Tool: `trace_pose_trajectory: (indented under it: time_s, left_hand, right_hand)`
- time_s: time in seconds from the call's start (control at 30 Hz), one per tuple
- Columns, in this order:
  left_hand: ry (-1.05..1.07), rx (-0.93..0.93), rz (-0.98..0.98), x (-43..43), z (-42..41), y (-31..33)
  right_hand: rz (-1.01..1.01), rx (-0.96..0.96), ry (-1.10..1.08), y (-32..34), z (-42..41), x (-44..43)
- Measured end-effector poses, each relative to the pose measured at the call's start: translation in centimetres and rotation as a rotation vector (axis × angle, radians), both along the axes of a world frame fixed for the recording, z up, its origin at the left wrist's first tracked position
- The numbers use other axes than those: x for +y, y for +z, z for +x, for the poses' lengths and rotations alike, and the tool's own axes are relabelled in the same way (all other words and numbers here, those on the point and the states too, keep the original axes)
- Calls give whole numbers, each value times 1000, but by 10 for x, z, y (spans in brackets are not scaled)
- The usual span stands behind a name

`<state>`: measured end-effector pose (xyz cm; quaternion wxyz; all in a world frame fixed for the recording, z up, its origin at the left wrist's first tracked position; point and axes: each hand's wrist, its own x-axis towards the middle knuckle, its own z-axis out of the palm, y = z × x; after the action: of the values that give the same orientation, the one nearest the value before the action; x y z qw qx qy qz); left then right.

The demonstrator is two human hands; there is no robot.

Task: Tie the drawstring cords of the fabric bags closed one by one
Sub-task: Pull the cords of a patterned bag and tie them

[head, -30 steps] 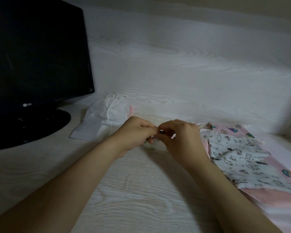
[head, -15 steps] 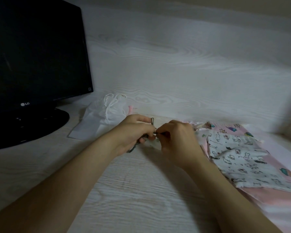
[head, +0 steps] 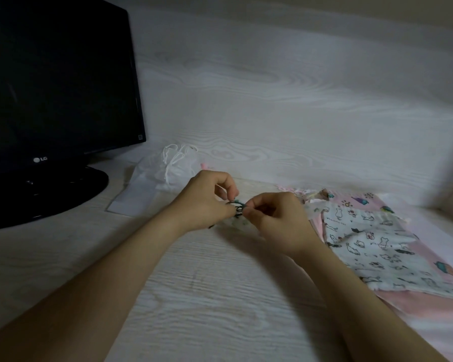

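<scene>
Centrally, left hand (head: 204,202) and right hand (head: 275,220), fingers (head: 228,188) curled, pinching dark cord (head: 238,208). Rightward, printed bags (head: 364,239); leftward, white bag (head: 152,186) beside monitor (head: 58,87).

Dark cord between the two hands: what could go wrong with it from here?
The dark cord is thin and pinched only at the tips of the left hand and right hand, so it might slip and the loop come undone. The bag beneath is mostly hidden, so fabric could get caught in the knot.
</scene>
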<state>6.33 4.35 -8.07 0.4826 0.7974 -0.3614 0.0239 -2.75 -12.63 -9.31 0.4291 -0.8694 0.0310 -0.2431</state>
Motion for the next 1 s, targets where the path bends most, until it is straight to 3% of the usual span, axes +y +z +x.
trace_pose_trajectory:
  time_s: [0.27, 0.63, 1.0]
  left_hand:
    - [-113, -66, 19, 4, -3, 1]
    - [-79, -130, -29, 2, -5, 1]
    - [-61, -265, 43, -3, -3, -6]
  right_hand:
    - [254, 81, 23, 4, -2, 1]
    - [331, 131, 44, 5, -3, 2]
    - [479, 132, -3, 7, -5, 1]
